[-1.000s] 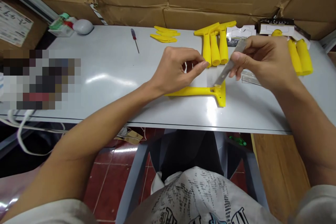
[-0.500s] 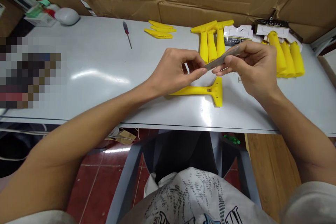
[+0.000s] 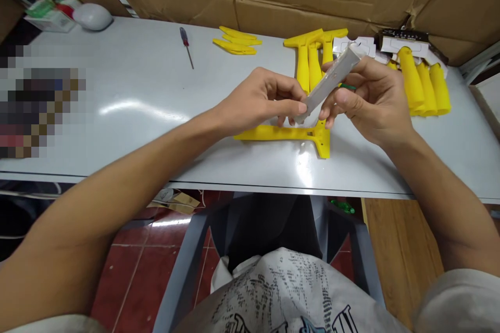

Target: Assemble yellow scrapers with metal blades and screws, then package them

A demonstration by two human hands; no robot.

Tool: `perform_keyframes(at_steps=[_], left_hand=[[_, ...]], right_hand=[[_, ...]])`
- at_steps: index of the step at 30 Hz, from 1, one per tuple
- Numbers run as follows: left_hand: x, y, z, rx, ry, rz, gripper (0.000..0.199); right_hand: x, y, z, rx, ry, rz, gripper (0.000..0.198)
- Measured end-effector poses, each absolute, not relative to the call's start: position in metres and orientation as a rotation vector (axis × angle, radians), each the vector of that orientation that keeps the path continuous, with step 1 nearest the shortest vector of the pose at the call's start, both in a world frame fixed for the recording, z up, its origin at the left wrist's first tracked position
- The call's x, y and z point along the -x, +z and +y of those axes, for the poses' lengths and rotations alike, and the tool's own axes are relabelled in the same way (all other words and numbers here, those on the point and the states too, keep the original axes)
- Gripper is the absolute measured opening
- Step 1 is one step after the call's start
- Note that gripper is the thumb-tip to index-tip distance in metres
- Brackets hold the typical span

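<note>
Tabletop (image 3: 133,75), silvery strip (image 3: 327,83), slanting away rightward

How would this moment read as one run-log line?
left hand: pinches silvery strip | right hand: at strip, grip unclear | yellow T-shaped tool: lying on table

Head view — forward, downward

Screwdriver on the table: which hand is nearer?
Left. The left hand is to the right of the screwdriver and lower in the picture; the right hand is farther right, beyond the left hand.
</note>
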State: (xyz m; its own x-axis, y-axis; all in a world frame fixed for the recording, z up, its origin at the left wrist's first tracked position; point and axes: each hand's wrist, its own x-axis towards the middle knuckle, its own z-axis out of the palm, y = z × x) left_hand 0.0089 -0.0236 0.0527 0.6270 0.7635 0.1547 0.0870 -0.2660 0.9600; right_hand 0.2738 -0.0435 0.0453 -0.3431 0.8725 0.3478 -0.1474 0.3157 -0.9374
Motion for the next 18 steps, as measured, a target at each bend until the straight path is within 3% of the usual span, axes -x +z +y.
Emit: perform_keyframes(at_steps=[5,11,18], left_hand=[[-0.0070,0.0532,-0.0247,-1.792,0.650,0.625,0.037],[-0.0111,0.0477,-0.0271,-1.931,0.789,0.672,0.051],[-0.0134,0.0447,-0.0296,-2.002,0.779,0.706,0.035]], right_hand=[[-0.2722,0.0483,-0.0477,0.653,1.277,-1.563,0.040],[-0.2713,0.0430,-0.0473,0.754,1.126,-1.461,0.041],[-0.2672,0.0385,-0.0496,0.816,1.008,-1.481,0.044]])
